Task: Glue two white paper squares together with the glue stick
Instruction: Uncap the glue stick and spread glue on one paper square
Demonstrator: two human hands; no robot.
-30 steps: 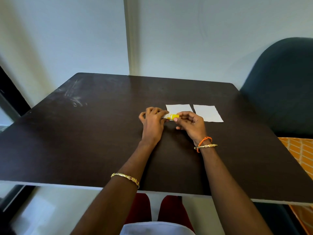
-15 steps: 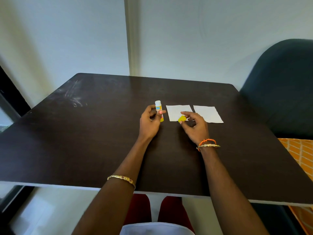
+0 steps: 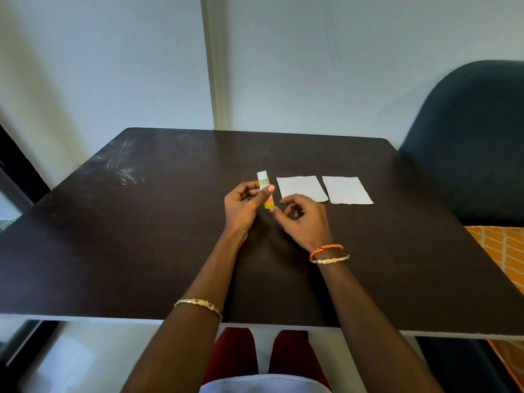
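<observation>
My left hand [image 3: 243, 207] holds the yellow-and-white glue stick [image 3: 263, 185] upright above the dark table [image 3: 136, 239], thumb pressed on its label; its white top is uncapped. My right hand [image 3: 305, 221] hovers just right of it with curled fingers, one fingertip close to the stick's yellow base. A sliver of yellow among those fingers looks like the cap, mostly hidden. Two white paper squares lie flat side by side behind my right hand: the left one [image 3: 300, 186], whose near corner my hand covers, and the right one [image 3: 346, 190].
A dark blue-green chair [image 3: 470, 143] stands at the table's right, with an orange patterned cloth [image 3: 503, 248] on its seat. A pale wall rises behind the table's far edge. Faint smudges mark the tabletop at the far left.
Both hands held the capped stick sideways; my right hand pulled the yellow cap off. My left hand stood the stick upright, and my right hand has now come back toward its base.
</observation>
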